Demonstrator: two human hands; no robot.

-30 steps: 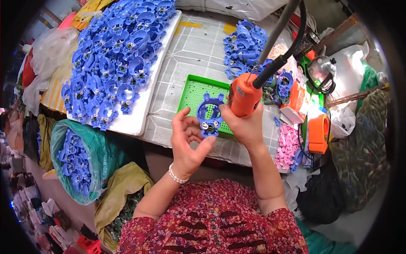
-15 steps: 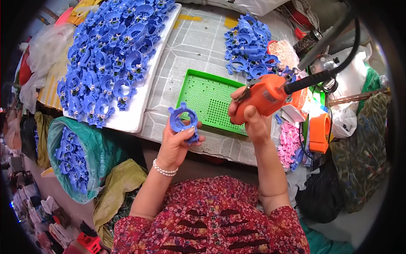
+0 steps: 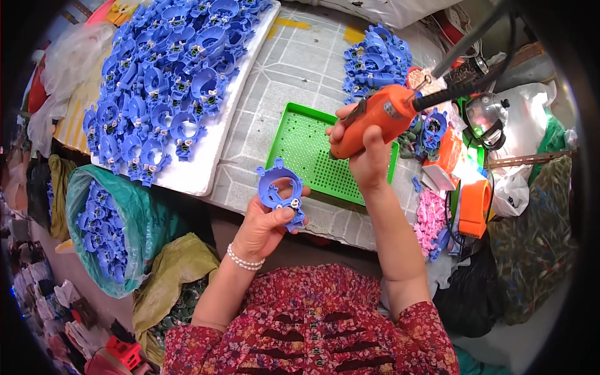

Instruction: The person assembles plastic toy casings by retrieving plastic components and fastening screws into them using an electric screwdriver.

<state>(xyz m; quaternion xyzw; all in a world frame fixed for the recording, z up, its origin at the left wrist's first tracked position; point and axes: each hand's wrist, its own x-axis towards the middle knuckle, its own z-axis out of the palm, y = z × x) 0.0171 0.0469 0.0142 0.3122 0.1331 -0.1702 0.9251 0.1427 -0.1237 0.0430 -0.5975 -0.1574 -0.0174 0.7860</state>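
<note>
I see left fingers (image 3: 279, 216) pinching a blue plastic ring (image 3: 275, 201). Right fingers (image 3: 338, 130) wrap a chunky orange tool (image 3: 377, 117) over a perforated tray (image 3: 300, 144).

Near the centre of the frame, the orange driver (image 3: 379, 119) is hiding part of the right hand (image 3: 369, 164) and the green tray (image 3: 299, 139); at upper left the top edge is cutting off the blue heap (image 3: 159, 78), while lower-left clutter (image 3: 56, 306) is blurring
</note>
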